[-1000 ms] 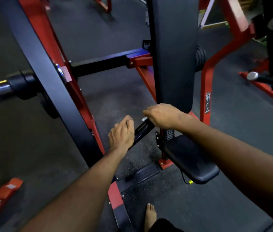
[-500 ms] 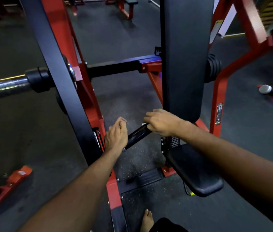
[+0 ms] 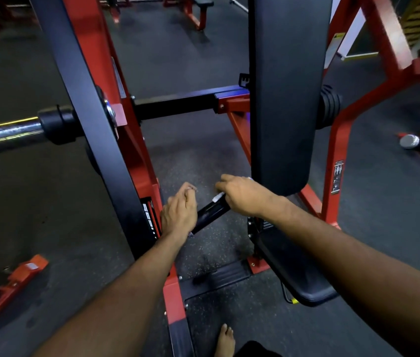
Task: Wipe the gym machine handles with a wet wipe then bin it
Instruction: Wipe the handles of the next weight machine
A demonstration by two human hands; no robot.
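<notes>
Our right hand [image 3: 242,195] clenched the wet wipe [image 3: 217,197] over the upper end of the black handle [image 3: 210,213]; our left hand [image 3: 178,215] gripped its lower end. Between them the handle's long axis ran diagonally, so we judged the wipe should travel down toward the left hand.

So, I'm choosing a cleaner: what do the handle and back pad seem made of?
Handle: smooth glossy black, probably coated metal or hard plastic, since it shows sharp highlights. Back pad: matte black, likely vinyl over foam, judging by its soft rounded edges.
</notes>
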